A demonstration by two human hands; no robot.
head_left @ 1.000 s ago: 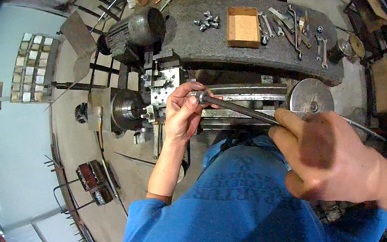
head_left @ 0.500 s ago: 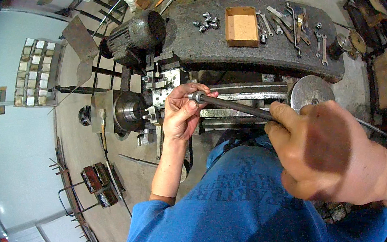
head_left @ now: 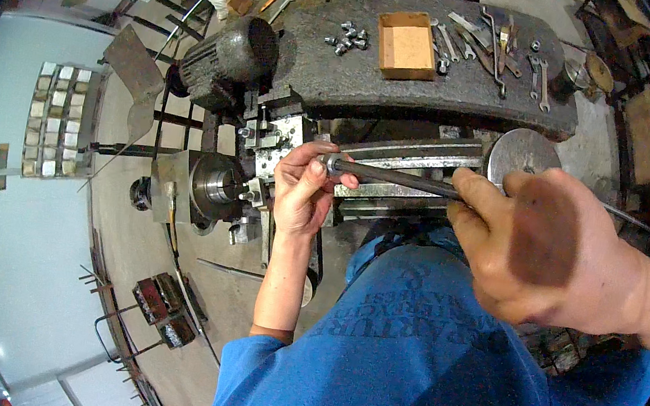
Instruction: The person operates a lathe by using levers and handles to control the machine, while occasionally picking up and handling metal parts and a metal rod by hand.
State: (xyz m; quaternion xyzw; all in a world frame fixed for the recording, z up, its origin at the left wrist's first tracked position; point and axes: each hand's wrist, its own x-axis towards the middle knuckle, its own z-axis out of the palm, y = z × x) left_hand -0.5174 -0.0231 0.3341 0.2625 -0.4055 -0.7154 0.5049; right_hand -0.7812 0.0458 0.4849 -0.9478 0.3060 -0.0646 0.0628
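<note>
In front of my chest, my left hand [head_left: 303,192] pinches a small round metal fitting [head_left: 332,163] between thumb and fingers. A long dark metal rod [head_left: 405,180] meets the fitting at its left end; whether it passes inside is too small to tell. My right hand [head_left: 550,251] is closed round the rod farther right and covers much of it. The rod lies nearly level above the lathe bed [head_left: 415,159].
The lathe chuck [head_left: 217,187] and tool post [head_left: 277,144] are left of my left hand. A metal disc [head_left: 523,158] lies behind my right hand. The dark bench [head_left: 316,76] beyond bears several small metal fittings [head_left: 348,39], a shallow box [head_left: 406,72] and wrenches [head_left: 546,88].
My left thumb has shifted slightly left along the fitting, and the fingers have turned a little round it. The right hand has hardly moved and keeps its grip on the rod.
</note>
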